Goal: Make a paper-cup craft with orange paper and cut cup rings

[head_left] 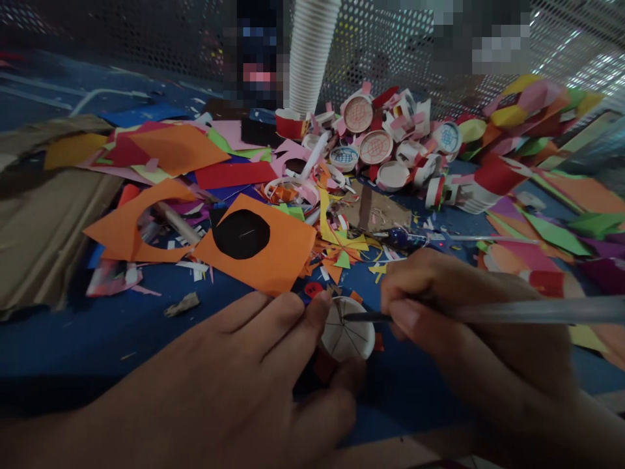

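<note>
My left hand [254, 365] is closed around a small white paper cup [347, 331] lying bottom-up, its round base marked with thin lines radiating from the middle. My right hand [469, 326] pinches a pen [512, 311], whose dark tip rests on the cup's base. Both hands sit low on the blue table [122, 339] close to me.
An orange paper sheet with a round hole [263, 244] lies just beyond my left hand. Coloured paper scraps [161, 153] cover the middle. Cut paper cups [385, 146] pile up at the back, beside a tall cup stack [310, 52]. Cardboard [39, 221] lies left.
</note>
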`<state>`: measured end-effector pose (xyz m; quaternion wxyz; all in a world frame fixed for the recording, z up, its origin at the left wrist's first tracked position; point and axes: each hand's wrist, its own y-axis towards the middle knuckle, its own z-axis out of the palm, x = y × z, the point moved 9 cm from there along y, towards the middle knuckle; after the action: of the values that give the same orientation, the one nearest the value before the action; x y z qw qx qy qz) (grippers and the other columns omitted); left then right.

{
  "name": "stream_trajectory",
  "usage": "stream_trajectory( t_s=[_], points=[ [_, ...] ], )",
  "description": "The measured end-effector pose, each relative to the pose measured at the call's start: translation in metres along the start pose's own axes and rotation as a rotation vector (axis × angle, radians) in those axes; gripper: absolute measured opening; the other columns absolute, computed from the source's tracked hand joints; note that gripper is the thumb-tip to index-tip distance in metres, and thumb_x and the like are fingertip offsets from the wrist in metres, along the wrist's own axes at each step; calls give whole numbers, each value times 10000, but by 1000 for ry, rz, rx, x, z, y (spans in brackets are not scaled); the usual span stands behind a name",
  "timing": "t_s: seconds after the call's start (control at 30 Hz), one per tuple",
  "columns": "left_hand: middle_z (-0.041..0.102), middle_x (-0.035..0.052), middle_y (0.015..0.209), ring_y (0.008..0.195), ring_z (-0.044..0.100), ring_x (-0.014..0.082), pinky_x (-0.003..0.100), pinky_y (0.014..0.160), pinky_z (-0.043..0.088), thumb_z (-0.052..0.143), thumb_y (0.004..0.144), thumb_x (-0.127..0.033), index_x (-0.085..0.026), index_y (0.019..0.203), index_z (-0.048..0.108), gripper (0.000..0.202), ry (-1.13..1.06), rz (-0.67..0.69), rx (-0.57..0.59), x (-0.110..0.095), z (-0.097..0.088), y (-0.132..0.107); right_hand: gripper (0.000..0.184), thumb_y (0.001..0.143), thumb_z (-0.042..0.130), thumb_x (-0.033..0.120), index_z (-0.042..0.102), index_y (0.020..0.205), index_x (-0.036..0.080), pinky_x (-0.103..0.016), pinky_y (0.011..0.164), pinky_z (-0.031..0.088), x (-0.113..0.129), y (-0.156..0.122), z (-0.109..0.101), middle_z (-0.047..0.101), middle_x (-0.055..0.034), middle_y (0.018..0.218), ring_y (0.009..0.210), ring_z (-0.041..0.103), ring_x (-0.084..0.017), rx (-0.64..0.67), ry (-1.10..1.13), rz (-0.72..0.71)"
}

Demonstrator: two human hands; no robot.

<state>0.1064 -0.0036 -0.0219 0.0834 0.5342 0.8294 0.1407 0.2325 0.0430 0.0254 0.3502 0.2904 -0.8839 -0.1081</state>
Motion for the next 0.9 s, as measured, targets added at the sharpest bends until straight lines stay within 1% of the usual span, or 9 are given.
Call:
stream_trajectory(
  t_s=[0.13, 0.27, 0.4, 0.47, 0.6, 0.73, 0.77, 0.9],
  points=[
    [674, 80, 1320, 1215, 549, 317, 440, 1024, 475, 557, 1044, -506, -284, 1398, 650, 428, -4, -17, -36, 0, -2, -1, 167, 928, 526, 92, 582, 855, 231, -247, 539, 438, -2, 0, -1, 632, 35, 686, 572, 593, -103, -32, -10, 18],
    [676, 75, 1334, 1212, 558, 312, 432, 1004, 483, 560, 1040, -538, -299, 1409, 643, 447, -19, -26, -24, 1, 1, -1, 197, 943, 512, 60, 587, 871, 227, -258, 547, 439, -2, 0, -1, 623, 29, 687, 572, 583, -108, -36, -13, 10],
    [663, 96, 1349, 1226, 554, 327, 457, 1023, 467, 572, 1045, -501, -275, 1430, 632, 451, -16, -29, -10, 0, 3, 0, 193, 899, 539, 50, 594, 833, 223, -258, 487, 406, -2, -1, 1, 601, 31, 653, 535, 563, -110, 12, 78, 1],
    [672, 99, 1313, 1208, 558, 330, 457, 1016, 467, 567, 1047, -464, -262, 1423, 637, 433, -7, -32, -20, 0, 2, 0, 203, 897, 531, 47, 590, 819, 225, -256, 473, 397, -5, -1, 0, 586, 33, 645, 521, 548, -109, -1, 96, 26],
    [691, 85, 1236, 1173, 559, 325, 446, 1000, 471, 575, 1031, -416, -270, 1370, 668, 381, 1, -27, -46, -1, -1, 1, 208, 933, 507, 65, 607, 841, 222, -246, 504, 425, -7, -2, -3, 598, 31, 664, 547, 568, -101, -53, 52, 58],
    [687, 72, 1223, 1170, 559, 306, 423, 1000, 470, 585, 1033, -447, -274, 1338, 682, 364, 2, -57, -62, 0, -5, 0, 216, 944, 507, 58, 613, 841, 216, -245, 483, 419, -4, -4, -1, 597, 33, 655, 532, 562, -96, -50, 78, 7],
    [684, 67, 1234, 1165, 563, 297, 412, 998, 473, 588, 1032, -435, -276, 1346, 675, 363, 4, -52, -69, 0, -6, 0, 216, 942, 509, 61, 613, 833, 217, -245, 479, 418, -5, -4, 0, 592, 35, 652, 528, 556, -95, -38, 85, 5],
    [686, 95, 1184, 1125, 570, 317, 438, 945, 495, 517, 1047, -427, -243, 1379, 658, 404, 36, 13, -58, -4, -4, 0, 197, 949, 511, 106, 594, 829, 239, -243, 492, 421, -11, -4, -1, 597, 51, 671, 551, 560, -92, -46, 43, 52]
  ],
)
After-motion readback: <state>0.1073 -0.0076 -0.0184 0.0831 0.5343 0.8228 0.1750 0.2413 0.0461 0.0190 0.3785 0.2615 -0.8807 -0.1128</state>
